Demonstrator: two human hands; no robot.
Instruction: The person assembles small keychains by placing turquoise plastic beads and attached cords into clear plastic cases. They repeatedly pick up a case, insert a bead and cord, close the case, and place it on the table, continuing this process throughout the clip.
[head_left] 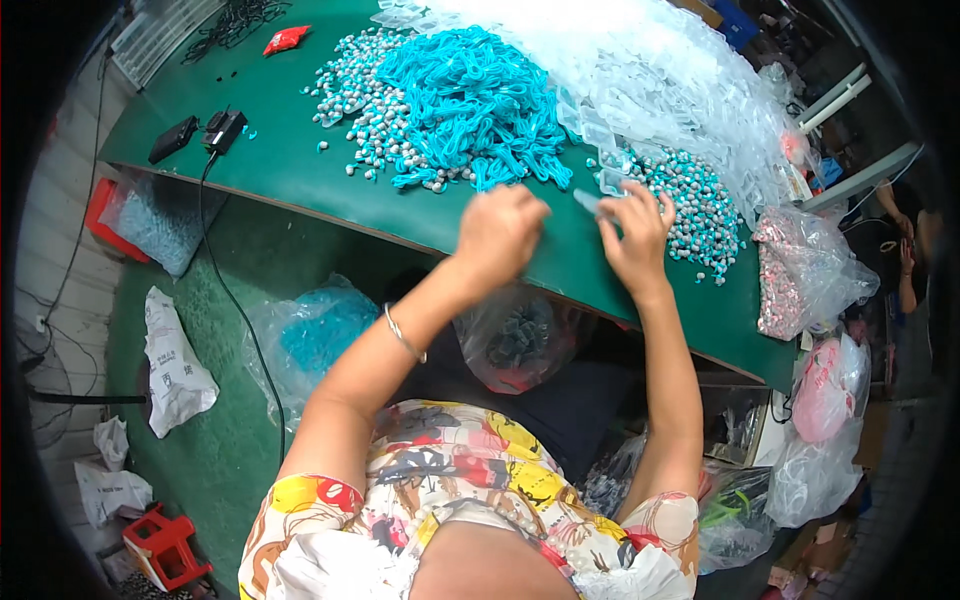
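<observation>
My left hand (503, 232) is closed, its fingers bent together just above the table's front part; what they hold, if anything, is hidden. To its right, my right hand (638, 238) pinches a small clear plastic piece (587, 202) between thumb and fingers. Beyond my left hand lies a heap of turquoise cord loops (480, 95). Small white-and-turquoise beads (372, 130) spread along that heap's left side. More beads of this kind (690, 205) are piled beside my right hand. A large mound of clear plastic cases (660, 80) rises behind.
The green table (270, 160) carries black devices (222, 130) with a cable and a red packet (286, 40). A bag of pink-and-white pieces (785, 270) sits at the right edge. Below are plastic bags (325, 325), a white sack (175, 365) and a red stool (165, 548).
</observation>
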